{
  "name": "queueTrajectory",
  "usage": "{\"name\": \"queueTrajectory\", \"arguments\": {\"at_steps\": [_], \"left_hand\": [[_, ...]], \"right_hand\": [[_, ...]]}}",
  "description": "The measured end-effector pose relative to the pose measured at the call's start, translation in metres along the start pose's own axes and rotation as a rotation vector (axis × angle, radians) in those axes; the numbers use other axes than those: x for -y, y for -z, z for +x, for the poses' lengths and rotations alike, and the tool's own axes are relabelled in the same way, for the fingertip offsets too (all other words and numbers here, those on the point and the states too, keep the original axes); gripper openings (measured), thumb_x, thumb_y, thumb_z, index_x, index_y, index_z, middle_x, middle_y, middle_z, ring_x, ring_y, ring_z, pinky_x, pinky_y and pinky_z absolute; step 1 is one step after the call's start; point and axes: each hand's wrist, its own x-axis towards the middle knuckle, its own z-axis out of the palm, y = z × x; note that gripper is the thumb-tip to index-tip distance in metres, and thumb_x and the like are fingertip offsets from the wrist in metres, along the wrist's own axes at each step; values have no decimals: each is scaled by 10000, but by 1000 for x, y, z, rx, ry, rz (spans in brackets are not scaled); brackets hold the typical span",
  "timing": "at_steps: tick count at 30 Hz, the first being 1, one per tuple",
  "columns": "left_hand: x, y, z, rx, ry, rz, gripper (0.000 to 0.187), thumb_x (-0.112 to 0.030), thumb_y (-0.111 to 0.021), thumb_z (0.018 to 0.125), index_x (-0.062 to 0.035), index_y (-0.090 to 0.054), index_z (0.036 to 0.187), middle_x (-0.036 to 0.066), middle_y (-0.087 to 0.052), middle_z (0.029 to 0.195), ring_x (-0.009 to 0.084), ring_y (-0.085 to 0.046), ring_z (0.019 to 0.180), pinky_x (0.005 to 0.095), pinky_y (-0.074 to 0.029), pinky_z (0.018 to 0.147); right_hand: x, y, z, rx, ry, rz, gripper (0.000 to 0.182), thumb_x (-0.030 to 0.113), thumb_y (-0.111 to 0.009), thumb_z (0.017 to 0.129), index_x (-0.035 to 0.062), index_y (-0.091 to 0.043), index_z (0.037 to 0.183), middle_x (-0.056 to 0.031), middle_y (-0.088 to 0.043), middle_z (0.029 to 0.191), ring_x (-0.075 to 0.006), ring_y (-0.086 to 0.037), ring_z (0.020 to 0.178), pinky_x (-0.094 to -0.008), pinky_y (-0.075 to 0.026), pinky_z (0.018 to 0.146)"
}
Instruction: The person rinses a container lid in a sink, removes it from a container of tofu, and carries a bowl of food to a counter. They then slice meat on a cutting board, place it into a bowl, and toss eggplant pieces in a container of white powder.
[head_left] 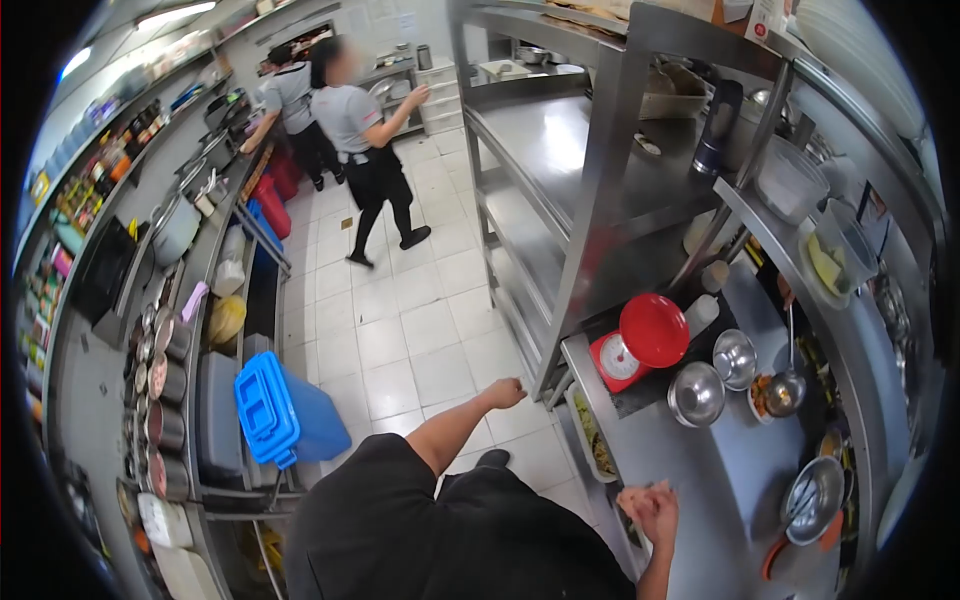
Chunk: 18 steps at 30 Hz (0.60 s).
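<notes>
Bare hand [652, 512], smooth steel counter [670, 455]

The person wears a loose, plain black top [430, 540] that fills the bottom centre of the frame, its wide short sleeve ending above a bare forearm. The left hand [505, 393] and right hand [652, 512] are bare, and a dark, rounded shoe tip [493, 458] shows below centre.

We are noting solid red on the scale [618, 368] and its pan [654, 330], its dial [614, 357] showing white. We are recording bright blue on the lidded bin [320, 410], plain black on the camera wearer's clothing [450, 530], silver-grey on the worktop [665, 450], and white floor tiles [415, 365] forming a grid.
</notes>
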Motion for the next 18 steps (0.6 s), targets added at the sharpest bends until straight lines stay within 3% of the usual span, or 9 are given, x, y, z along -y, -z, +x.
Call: {"name": "queueTrajectory", "arguments": {"at_steps": [3, 6, 7, 9, 10, 12, 14, 15, 18], "left_hand": [[-55, -4, -17, -92, -43, -38, 533, -481, -568, 959, 17, -752, 995, 266, -734, 1041, 455, -694, 1010, 523, -545, 907], [-34, -70, -45, 301, -51, 297, 819, -707, -448, 975, 25, -748, 765, 256, -741, 901, 409, -724, 939, 503, -568, 862], [-32, -87, -65, 740, 177, 189, 953, -820, -363, 945, 44, -760, 873, 219, -745, 847, 366, -736, 916, 493, -581, 830], [-62, -121, -137, 953, 420, 128, 921, -849, -368, 923, -34, -726, 1158, 167, -723, 1003, 304, -719, 900, 493, -596, 777], [-83, -135, -165, 1131, 484, 173, 788, -775, -433, 956, -74, -734, 1154, 141, -714, 1113, 302, -708, 923, 501, -585, 816], [-112, -153, -219, 975, 485, -141, 640, -627, -509, 1003, -47, -729, 1161, 151, -725, 1127, 307, -697, 940, 490, -553, 862], [-38, -219, -221, 758, -436, -59, 478, -433, -533, 1022, -15, -715, 1162, 181, -718, 1155, 283, -691, 943, 446, -536, 843], [-69, -202, -234, 769, -316, -212, 373, -291, -507, 1000, 15, -700, 1088, 209, -713, 1060, 269, -684, 901, 404, -526, 822], [-101, -185, -258, 890, -246, -238, 340, -248, -477, 983, 20, -686, 1009, 168, -702, 931, 263, -661, 861, 397, -532, 761]], "right_hand": [[-55, 57, -43, 34, -165, 87, 267, 149, -837, 678, 41, -701, 881, -149, -709, 949, -344, -668, 988, -490, -447, 1063], [-125, 101, -83, 125, -366, 228, 318, 153, -900, 632, 55, -693, 853, -86, -721, 940, -311, -675, 921, -457, -411, 1092], [-142, 111, -88, 140, -294, 136, 339, 178, -916, 618, 70, -690, 846, -72, -720, 927, -300, -680, 895, -474, -346, 1142], [-192, 112, -105, 151, -302, 198, 363, 241, -934, 603, 117, -695, 846, -49, -719, 911, -266, -687, 898, -513, -189, 1226], [-199, 112, -112, 140, -320, 209, 363, 241, -934, 603, 117, -695, 846, -49, -719, 911, -266, -687, 898, -513, -189, 1226], [-158, 133, -95, 232, -250, 25, 368, 150, -933, 622, 95, -630, 823, -54, -680, 907, -232, -672, 917, -412, -389, 1099], [-163, 133, -90, 248, -217, -40, 353, 173, -925, 626, 92, -638, 815, -68, -673, 894, -208, -661, 870, -378, -504, 932], [-160, 135, -87, 274, -225, 23, 349, 187, -923, 622, 87, -646, 809, -63, -666, 881, -196, -650, 841, -359, -520, 853], [-158, 139, -78, 317, -306, 180, 346, 205, -921, 606, 80, -653, 785, -47, -650, 853, -177, -627, 799, -331, -533, 754]]}}
